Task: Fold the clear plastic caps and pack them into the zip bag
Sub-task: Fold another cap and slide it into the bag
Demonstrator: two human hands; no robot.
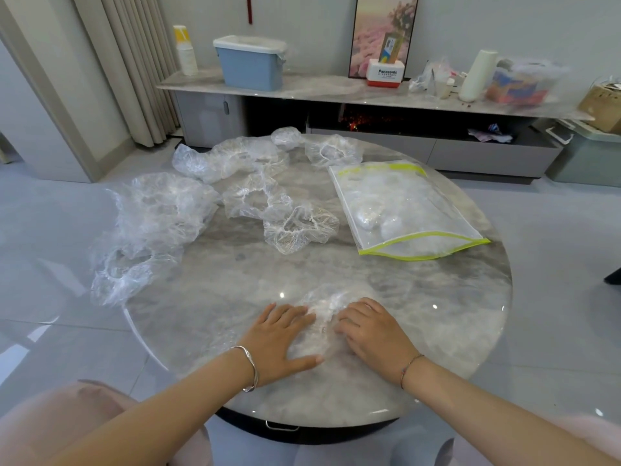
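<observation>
the clear plastic cap (325, 306) you are working on lies flattened on the worktop (433, 317), nearer to you than the zip bag (403, 210) and a little to its left. both your hands are on it, palms down. your left hand (282, 338) lies flat on the cap's left part, its fingers (295, 314) straight, slightly spread and released, pressing the plastic down, the thumb stretched out towards your right hand. your right hand (373, 334) rests on the cap's right part, fingers lightly bent with the tips down on the plastic, wrapped round nothing. the two sets of fingertips are near each other but apart, with crumpled plastic between them. both forearms reach in from the near edge; a silver bangle (251, 368) sits on the left wrist and a thin cord bracelet (409, 367) on the right.

the zip bag lies flat with its yellow-green mouth gaping towards you, and pale folded bundles show inside. just left of the bag lie two unfolded caps (295, 227), touching each other. further left of the bag a larger heap of caps (158, 210) hangs over the worktop's edge. beyond the bag, to its far left, more caps (218, 159) sit at the far rim.
</observation>
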